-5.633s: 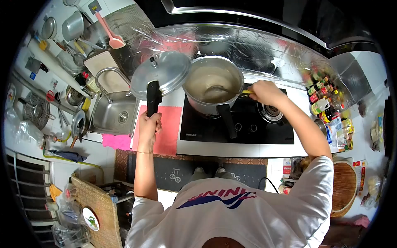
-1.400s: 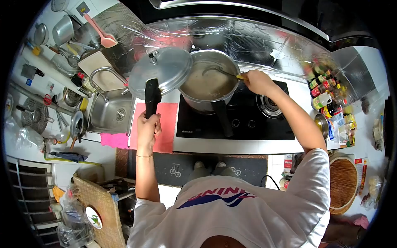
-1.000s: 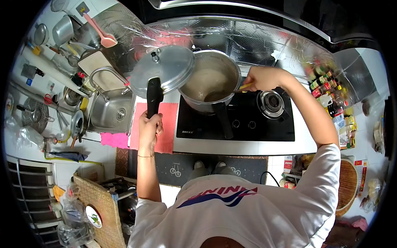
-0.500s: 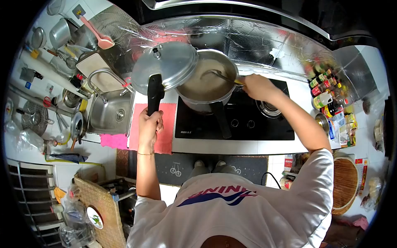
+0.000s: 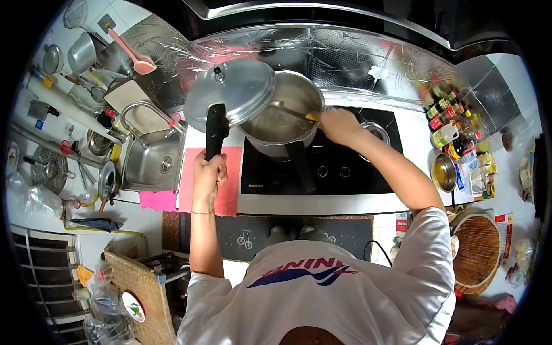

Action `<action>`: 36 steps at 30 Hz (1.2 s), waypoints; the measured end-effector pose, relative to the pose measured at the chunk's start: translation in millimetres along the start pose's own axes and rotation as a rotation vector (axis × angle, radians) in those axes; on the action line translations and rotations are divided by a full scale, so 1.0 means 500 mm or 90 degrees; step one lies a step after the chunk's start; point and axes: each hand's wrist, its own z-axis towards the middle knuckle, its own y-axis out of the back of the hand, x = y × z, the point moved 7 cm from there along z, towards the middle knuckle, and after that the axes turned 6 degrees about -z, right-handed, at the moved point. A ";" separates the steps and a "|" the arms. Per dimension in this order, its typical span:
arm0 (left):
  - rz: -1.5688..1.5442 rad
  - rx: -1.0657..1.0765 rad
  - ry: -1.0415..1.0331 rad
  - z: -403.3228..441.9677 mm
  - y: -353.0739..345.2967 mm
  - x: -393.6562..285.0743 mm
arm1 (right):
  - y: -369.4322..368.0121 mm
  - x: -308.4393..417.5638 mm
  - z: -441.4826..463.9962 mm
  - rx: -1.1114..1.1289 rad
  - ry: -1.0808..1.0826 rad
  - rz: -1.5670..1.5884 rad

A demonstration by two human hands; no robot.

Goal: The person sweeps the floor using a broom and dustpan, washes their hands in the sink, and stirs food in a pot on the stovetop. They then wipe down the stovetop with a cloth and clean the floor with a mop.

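A silver lid (image 5: 230,86) hangs tilted beside the pot, overlapping its left rim. My left hand (image 5: 208,172) is closed round the lower end of the lid's black handle (image 5: 217,129). The pressure cooker pot (image 5: 276,133) stands on the left part of the black stove, its own handle (image 5: 301,167) pointing toward me. Inside is a cloudy, pale brown liquid (image 5: 282,125). My right hand (image 5: 342,126), at the pot's right rim, is closed on the yellow end of a ladle (image 5: 293,112). The ladle's bowl is in the liquid, partly hidden.
Left of the stove lie a red cloth (image 5: 227,190) and a sink (image 5: 152,158) with a curved faucet (image 5: 138,105). Several bottles (image 5: 445,135) and a metal bowl (image 5: 443,172) stand at the right. A second burner (image 5: 376,135) is partly behind my right forearm.
My right hand has moved the ladle through the liquid, from the pot's front toward its back left. The lid in my left hand has shifted slightly right over the pot's rim.
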 end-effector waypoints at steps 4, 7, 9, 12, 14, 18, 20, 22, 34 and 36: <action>0.002 0.015 0.003 -0.008 -0.001 -0.001 | 0.035 -0.060 -0.023 0.015 -0.017 -0.055; -0.001 0.005 0.003 -0.012 0.000 -0.001 | 0.086 -0.055 -0.064 0.033 0.047 -0.012; 0.005 -0.001 0.001 -0.013 0.004 -0.001 | 0.094 -0.034 -0.077 0.040 0.054 0.013; 0.011 -0.010 -0.004 -0.014 0.003 0.002 | 0.066 -0.006 -0.067 0.003 0.054 0.050; 0.008 -0.017 -0.009 -0.016 0.001 0.003 | 0.040 0.006 -0.042 -0.009 0.030 0.050; 0.017 -0.015 -0.012 -0.026 0.003 0.003 | 0.017 -0.030 -0.008 -0.089 0.033 0.031; 0.020 -0.013 -0.006 -0.035 0.003 0.006 | 0.017 -0.047 -0.007 -0.103 0.052 0.068; 0.011 -0.025 -0.014 -0.038 0.000 0.006 | 0.033 -0.060 -0.017 -0.064 0.013 0.057; -0.014 -0.033 -0.028 -0.039 -0.003 0.021 | 0.018 -0.059 -0.042 -0.127 -0.009 0.085; -0.012 -0.032 -0.026 -0.042 -0.005 0.020 | 0.020 -0.054 -0.045 -0.144 -0.005 0.087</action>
